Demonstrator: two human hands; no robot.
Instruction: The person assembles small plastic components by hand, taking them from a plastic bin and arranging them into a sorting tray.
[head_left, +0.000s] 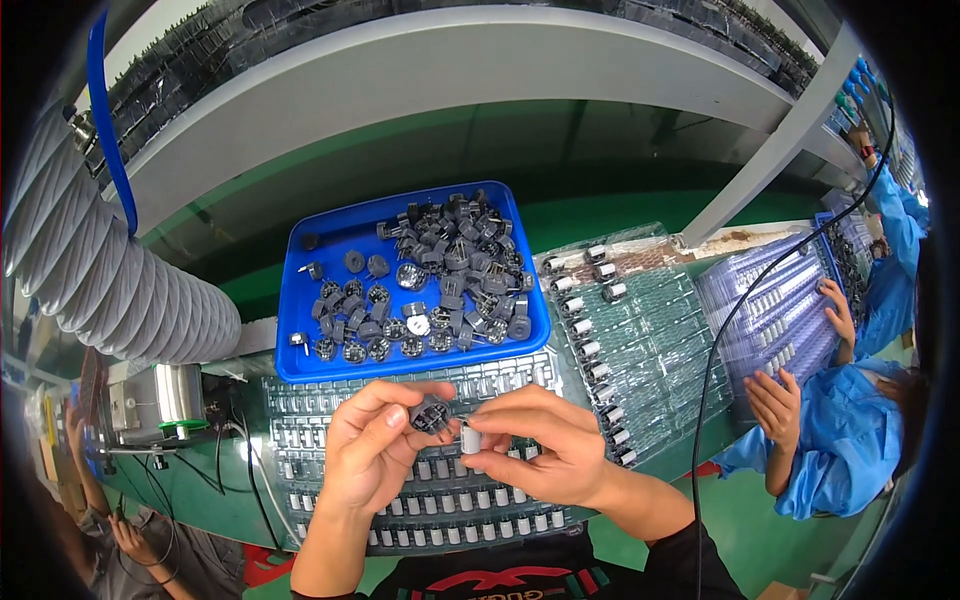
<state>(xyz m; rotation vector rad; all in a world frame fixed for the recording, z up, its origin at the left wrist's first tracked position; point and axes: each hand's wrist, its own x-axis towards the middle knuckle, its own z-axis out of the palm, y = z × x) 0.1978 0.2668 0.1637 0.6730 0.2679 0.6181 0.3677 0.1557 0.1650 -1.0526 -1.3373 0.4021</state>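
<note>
My left hand [375, 440] pinches a round black plastic part [430, 414] with small compartments on its face. Close beside it, my right hand [540, 440] grips a small white cylinder [471, 438] between thumb and fingers. The two pieces are nearly touching, above a clear plastic tray [300, 440] with rows of similar white cylinders. Just beyond my hands a blue bin [400, 373] holds many loose black round parts [455, 250], some showing metal pins.
Another clear tray [650, 320] with white-and-black pieces lies to the right. Farther right, a co-worker in a blue sleeve [840, 420] reaches over stacked clear trays [740, 270]. A grey ribbed hose [120, 270] and a solder-like wire spool [180, 398] stand left. A black cable [712, 370] hangs across the right.
</note>
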